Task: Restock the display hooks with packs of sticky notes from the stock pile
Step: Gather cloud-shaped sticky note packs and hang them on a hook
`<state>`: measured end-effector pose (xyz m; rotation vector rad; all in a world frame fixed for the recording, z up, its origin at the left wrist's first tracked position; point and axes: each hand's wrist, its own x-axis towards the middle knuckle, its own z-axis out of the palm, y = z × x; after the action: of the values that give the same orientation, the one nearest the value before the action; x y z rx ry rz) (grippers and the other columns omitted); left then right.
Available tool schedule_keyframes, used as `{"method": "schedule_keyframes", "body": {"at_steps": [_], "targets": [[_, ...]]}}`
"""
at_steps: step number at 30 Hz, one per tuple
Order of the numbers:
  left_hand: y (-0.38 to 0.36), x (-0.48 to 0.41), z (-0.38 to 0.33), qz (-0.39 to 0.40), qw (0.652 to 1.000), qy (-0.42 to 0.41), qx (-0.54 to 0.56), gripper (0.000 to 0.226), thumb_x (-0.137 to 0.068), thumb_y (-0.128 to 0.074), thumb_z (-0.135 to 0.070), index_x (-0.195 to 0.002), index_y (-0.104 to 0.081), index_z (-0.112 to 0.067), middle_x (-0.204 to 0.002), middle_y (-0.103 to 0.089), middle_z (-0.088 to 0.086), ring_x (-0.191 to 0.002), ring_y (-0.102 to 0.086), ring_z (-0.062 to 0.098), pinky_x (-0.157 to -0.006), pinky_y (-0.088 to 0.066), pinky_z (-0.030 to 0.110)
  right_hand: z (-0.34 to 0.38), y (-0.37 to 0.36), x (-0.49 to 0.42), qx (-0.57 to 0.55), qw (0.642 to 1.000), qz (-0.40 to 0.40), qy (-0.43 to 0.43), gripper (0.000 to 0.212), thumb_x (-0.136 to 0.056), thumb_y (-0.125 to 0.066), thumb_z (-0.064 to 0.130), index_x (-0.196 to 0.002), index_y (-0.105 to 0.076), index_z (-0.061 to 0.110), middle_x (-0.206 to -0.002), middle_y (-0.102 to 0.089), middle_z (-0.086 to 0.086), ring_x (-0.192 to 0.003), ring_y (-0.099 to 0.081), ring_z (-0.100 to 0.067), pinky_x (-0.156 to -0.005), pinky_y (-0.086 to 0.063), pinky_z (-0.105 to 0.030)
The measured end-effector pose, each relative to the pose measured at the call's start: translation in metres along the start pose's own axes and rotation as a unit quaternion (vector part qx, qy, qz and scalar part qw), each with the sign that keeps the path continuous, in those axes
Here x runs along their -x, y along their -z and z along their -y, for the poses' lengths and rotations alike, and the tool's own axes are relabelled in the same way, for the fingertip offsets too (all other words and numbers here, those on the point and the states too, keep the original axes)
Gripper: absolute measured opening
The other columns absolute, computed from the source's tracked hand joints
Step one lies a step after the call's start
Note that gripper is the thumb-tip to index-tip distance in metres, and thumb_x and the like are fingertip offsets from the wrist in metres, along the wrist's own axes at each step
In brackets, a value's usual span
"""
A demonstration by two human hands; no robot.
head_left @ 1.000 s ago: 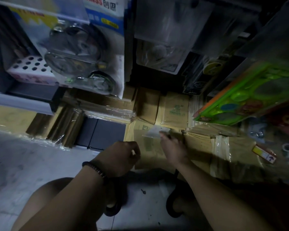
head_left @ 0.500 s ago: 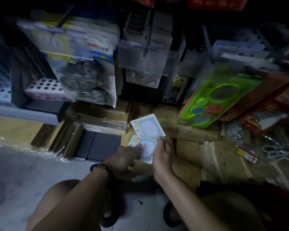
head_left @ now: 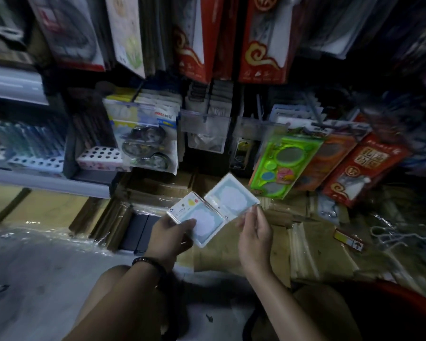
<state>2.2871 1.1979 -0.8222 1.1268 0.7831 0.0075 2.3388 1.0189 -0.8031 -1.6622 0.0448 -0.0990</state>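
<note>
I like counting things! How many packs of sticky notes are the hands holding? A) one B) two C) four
B: the left hand grips the lower pack, and the right hand pinches the upper pack.

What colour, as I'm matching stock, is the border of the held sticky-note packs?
Pale blue-green round a white centre, on the left pack and right pack; head view.

- Red letters "HANSS", then blurred Chinese characters, on the white card blister pack of round metal items (head_left: 164, 116).
- Gold Chinese characters on the red hanging pack (head_left: 369, 158): unreadable.
- Print on the pale-blue-bordered sticky-note pack (head_left: 202, 217): too small.
</note>
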Motion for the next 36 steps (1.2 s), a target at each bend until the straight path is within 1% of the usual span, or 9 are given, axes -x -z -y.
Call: {"method": "schedule_keyframes", "body": {"at_steps": [4,9,13,16,20,24,28,33,36], "targets": [[-0.008,0.029,-0.01,0.027,0.998,0.001,0.055,0.026,-0.1,-0.068,-0.009,-0.124,-0.072,-0.018,-0.119,-0.079,0.015,-0.093,-0.077,0.033,-0.068,-0.062,0.042,0.035,0.017,0.013,-0.034,0.999,0.009,0.016,0.038,-0.115,-0.043,0.022,-0.081,-0.054,0.009,-0.069,-0.055,-0.002,-0.066,-0.058,-0.015,-0.066,-0.048,-0.035],[-0.038,0.071,-0.026,0.073,0.989,-0.065,0.112,0.032,-0.109,-0.055,-0.011,-0.136,-0.064,-0.028,-0.129,-0.076,0.012,-0.117,-0.074,0.039,-0.091,-0.061,0.06,0.079,0.028,0.032,-0.074,0.997,0.015,0.028,0.034,-0.113,-0.049,0.015,-0.085,-0.062,0.0,-0.072,-0.075,-0.011,-0.067,-0.076,-0.022,-0.058,-0.056,-0.027],[-0.058,0.109,-0.053,0.115,0.978,-0.137,0.106,0.029,-0.107,-0.059,-0.021,-0.135,-0.061,-0.027,-0.126,-0.078,0.008,-0.104,-0.078,0.029,-0.081,-0.06,0.045,0.102,0.042,0.043,-0.076,0.996,0.029,0.036,0.022,-0.107,-0.062,0.016,-0.091,-0.069,0.003,-0.075,-0.077,-0.012,-0.065,-0.077,-0.025,-0.045,-0.049,-0.028],[-0.069,0.132,-0.07,0.123,0.97,-0.2,0.065,0.043,-0.097,-0.076,-0.023,-0.136,-0.061,-0.025,-0.127,-0.077,0.009,-0.106,-0.077,0.031,-0.084,-0.058,0.047,0.119,0.053,0.047,-0.05,0.996,0.05,0.058,0.022,-0.102,-0.07,0.017,-0.082,-0.072,0.011,-0.061,-0.068,-0.003,-0.055,-0.062,-0.012,-0.053,-0.043,-0.026],[-0.081,0.157,-0.1,0.151,0.953,-0.256,0.051,0.04,-0.102,-0.069,-0.011,-0.14,-0.059,-0.018,-0.132,-0.074,0.017,-0.117,-0.073,0.042,-0.094,-0.059,0.054,0.149,0.07,0.046,-0.05,0.992,0.079,0.085,0.02,-0.097,-0.078,0.026,-0.085,-0.072,0.012,-0.062,-0.061,0.008,-0.057,-0.053,-0.009,-0.055,-0.04,-0.029],[-0.091,0.185,-0.143,0.17,0.936,-0.308,0.021,0.044,-0.096,-0.07,-0.011,-0.138,-0.06,-0.015,-0.132,-0.074,0.015,-0.123,-0.071,0.04,-0.107,-0.054,0.062,0.198,0.093,0.033,-0.069,0.988,0.051,0.126,0.036,-0.092,-0.085,0.023,-0.118,-0.061,0.029,-0.112,-0.071,-0.001,-0.095,-0.073,-0.016,-0.075,-0.064,-0.042],[-0.1,0.211,-0.185,0.186,0.906,-0.377,-0.042,0.042,-0.1,-0.07,-0.008,-0.14,-0.059,-0.015,-0.132,-0.075,0.012,-0.123,-0.072,0.035,-0.102,-0.059,0.054,0.272,0.129,0.0,0.014,0.96,0.114,0.256,0.074,-0.092,-0.081,0.01,-0.148,-0.05,0.048,-0.139,-0.058,0.013,-0.122,-0.068,-0.012,-0.088,-0.065,-0.041],[-0.124,0.247,-0.236,0.2,0.871,-0.443,-0.064,0.043,-0.094,-0.075,-0.008,-0.135,-0.062,-0.015,-0.129,-0.077,0.008,-0.117,-0.075,0.029,-0.087,-0.064,0.039,0.361,0.159,-0.01,0.175,0.88,0.145,0.418,0.039,-0.092,-0.084,0.018,-0.127,-0.076,0.032,-0.116,-0.063,0.018,-0.112,-0.064,0.0,-0.09,-0.055,-0.021],[-0.142,0.267,-0.265,0.21,0.857,-0.466,-0.067,0.044,-0.093,-0.077,-0.005,-0.133,-0.062,-0.015,-0.127,-0.078,0.005,-0.113,-0.077,0.025,-0.081,-0.065,0.032,0.396,0.176,-0.016,0.216,0.873,0.149,0.412,0.031,-0.092,-0.084,0.024,-0.117,-0.078,0.04,-0.111,-0.064,0.02,-0.106,-0.063,0.002,-0.088,-0.051,-0.019]]}}
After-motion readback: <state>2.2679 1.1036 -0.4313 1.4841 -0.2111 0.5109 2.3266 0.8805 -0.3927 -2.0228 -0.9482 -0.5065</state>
